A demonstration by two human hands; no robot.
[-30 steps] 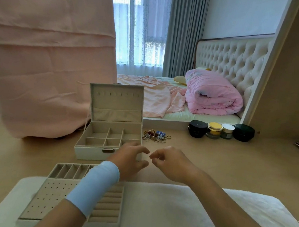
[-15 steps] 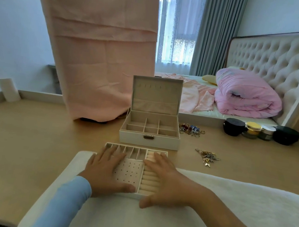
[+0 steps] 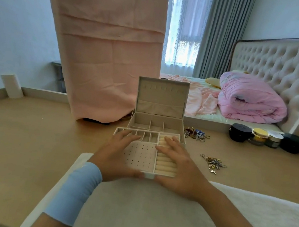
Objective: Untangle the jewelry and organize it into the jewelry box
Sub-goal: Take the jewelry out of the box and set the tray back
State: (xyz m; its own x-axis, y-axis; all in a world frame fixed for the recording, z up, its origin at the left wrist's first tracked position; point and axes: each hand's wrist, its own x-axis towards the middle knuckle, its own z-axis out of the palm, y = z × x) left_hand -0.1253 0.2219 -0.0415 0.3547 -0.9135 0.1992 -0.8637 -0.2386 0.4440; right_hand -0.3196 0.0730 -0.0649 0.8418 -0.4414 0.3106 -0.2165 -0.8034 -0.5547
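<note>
Left hand (image 3: pixel 119 155) and right hand (image 3: pixel 178 166) spread flat on the tray (image 3: pixel 139 156), thumbs at its near rim; jewelry box (image 3: pixel 162 98) open just behind; tangled jewelry (image 3: pixel 213 162) lies beside it, toward the counter's (image 3: pixel 29 136) right edge; advise keeping tray level, pushing evenly.

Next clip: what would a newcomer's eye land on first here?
Both hands first: the left hand and right hand lie flat on the tray at centre, just in front of the open jewelry box. Then two tangles of jewelry on the wooden surface: the near heap right of the tray, the far heap right of the box.
</note>
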